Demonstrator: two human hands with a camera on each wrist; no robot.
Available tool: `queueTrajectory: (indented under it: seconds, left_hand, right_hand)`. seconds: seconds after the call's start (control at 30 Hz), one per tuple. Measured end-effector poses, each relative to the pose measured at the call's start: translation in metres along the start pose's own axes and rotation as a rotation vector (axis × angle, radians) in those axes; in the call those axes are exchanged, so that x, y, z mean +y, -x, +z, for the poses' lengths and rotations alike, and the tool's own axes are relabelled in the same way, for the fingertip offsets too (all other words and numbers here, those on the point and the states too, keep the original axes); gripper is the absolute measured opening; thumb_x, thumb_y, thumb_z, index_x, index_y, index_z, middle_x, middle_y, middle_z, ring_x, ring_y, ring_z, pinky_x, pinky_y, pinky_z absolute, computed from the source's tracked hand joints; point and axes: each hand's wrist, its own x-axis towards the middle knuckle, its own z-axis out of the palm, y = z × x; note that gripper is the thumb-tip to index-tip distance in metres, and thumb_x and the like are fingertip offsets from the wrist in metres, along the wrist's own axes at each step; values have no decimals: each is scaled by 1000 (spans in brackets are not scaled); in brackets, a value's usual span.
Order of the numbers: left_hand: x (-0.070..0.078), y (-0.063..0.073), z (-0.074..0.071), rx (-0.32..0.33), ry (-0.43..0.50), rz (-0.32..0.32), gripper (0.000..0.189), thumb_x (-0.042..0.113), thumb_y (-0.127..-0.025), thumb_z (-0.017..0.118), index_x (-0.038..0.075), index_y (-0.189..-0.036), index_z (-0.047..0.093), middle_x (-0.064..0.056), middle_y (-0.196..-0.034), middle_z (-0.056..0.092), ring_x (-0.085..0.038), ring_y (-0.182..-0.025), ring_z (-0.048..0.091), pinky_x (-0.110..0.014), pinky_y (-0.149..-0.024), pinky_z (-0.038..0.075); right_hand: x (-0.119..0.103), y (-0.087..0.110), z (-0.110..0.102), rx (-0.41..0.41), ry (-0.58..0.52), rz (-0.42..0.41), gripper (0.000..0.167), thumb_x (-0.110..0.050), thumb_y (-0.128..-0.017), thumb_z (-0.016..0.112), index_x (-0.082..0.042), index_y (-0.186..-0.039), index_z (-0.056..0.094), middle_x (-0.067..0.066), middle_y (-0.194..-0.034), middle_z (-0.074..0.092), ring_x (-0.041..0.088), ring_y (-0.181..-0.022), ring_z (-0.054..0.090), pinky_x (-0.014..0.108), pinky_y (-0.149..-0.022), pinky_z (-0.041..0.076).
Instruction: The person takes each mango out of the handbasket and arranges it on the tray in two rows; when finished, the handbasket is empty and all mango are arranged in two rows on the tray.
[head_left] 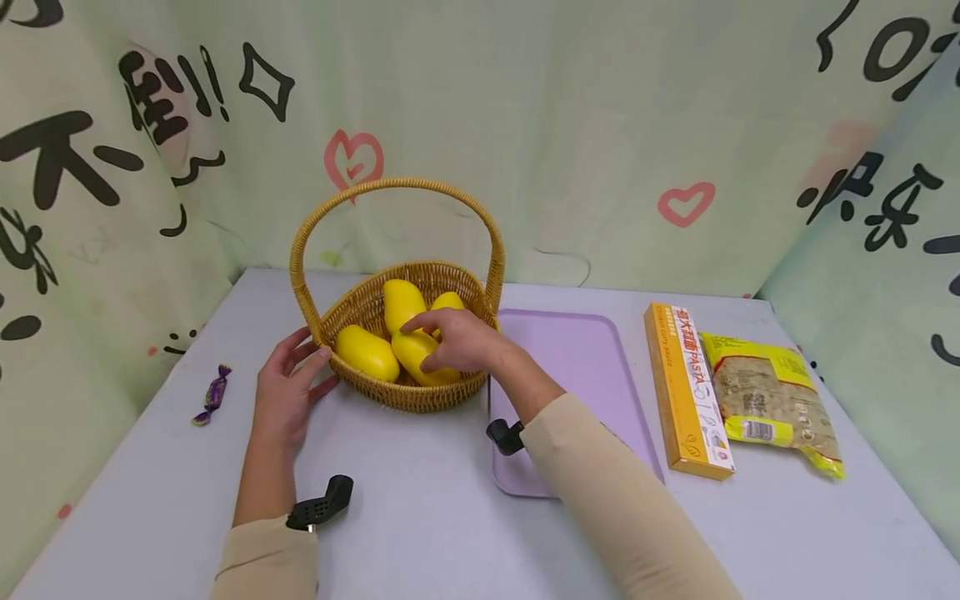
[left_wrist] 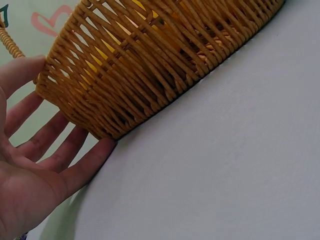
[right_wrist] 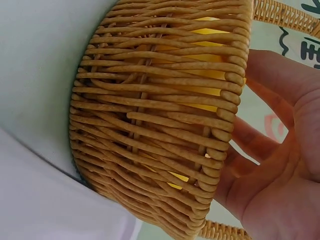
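Note:
A wicker basket [head_left: 408, 398] with a tall arched handle stands on the table and holds several yellow mangoes [head_left: 367, 353]. My left hand [head_left: 283, 400] rests against the basket's left end. In the left wrist view, its thumb lies at the rim and its extended fingers touch the woven wall. My right hand [head_left: 468, 340] reaches over the basket's right side, thumb and fingers spread over the front mango [head_left: 417, 353]. Seen from the right wrist, the basket wall [right_wrist: 155, 110] hides the fingertips, so contact with the mango is unclear.
Right of the basket lies a purple tray [head_left: 573, 358], partly under my right forearm. Farther right are an orange-and-white pasta box [head_left: 686, 392] and a yellow-edged clear food bag [head_left: 776, 400]. A purple wrapped candy [head_left: 214, 394] lies at the left. Printed curtains surround the table.

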Motion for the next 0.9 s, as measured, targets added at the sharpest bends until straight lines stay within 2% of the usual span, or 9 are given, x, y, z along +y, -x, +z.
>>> queueTrajectory:
  seconds: [0.23, 0.57, 0.9]
  left_hand:
    - [-2, 1, 1, 10, -18, -13, 60, 28, -102, 66, 31, -158, 42, -5, -158, 44, -25, -136, 52, -36, -102, 56]
    - [-1, 0, 3, 9, -17, -13, 60, 27, -103, 66, 31, -158, 42, -5, -157, 44, -25, -136, 52, -36, -102, 55]
    - [0, -1, 2, 32, 8, -23, 59, 29, -102, 67, 33, -156, 45, -4, -156, 46, -21, -133, 54, -37, -102, 56]
  right_hand:
    - [3, 0, 2, 2, 6, -4, 53, -11, -91, 79, -25, -140, 65, 5, -142, 61, 23, -118, 55, 31, -92, 54]
    - [4, 4, -4, 38, -15, -40, 53, -10, -90, 79, -23, -140, 66, 6, -146, 60, 27, -123, 58, 36, -98, 55]
    - [2, 11, -12, 47, -73, -37, 54, -10, -91, 78, -25, -141, 65, 9, -145, 59, 31, -127, 60, 39, -99, 57]
